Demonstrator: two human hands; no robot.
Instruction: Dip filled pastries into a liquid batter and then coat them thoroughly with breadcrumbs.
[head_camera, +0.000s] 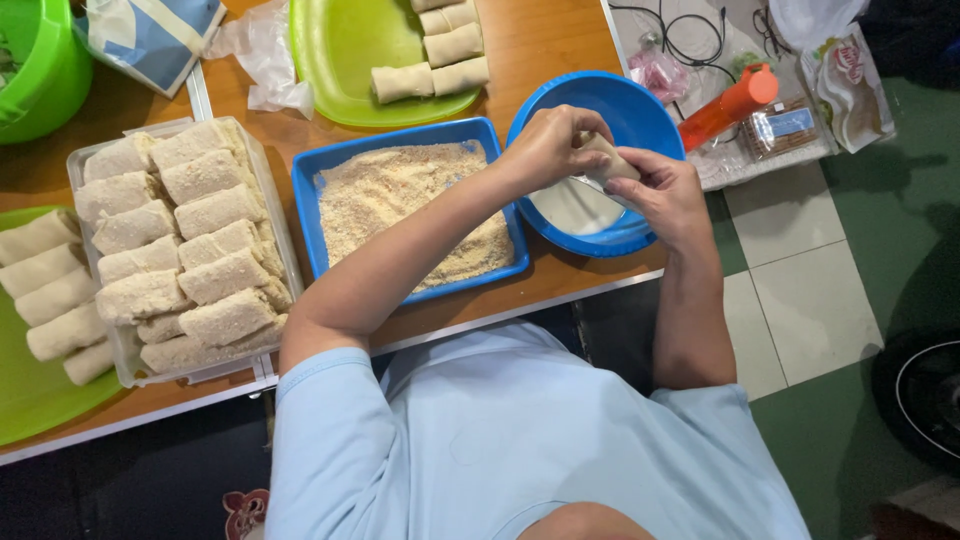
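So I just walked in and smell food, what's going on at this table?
A person holds one pale roll in both hands, left hand and right hand, over a blue bowl of white batter. Beside it sits a blue tray of crumbs. A clear container holds crumbed rolls; a green plate holds plain ones.

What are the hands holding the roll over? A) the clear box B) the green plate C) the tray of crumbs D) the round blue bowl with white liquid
D: both hands, left hand and right hand, hold the pale roll above the round blue bowl of white liquid, right of the blue crumb tray.
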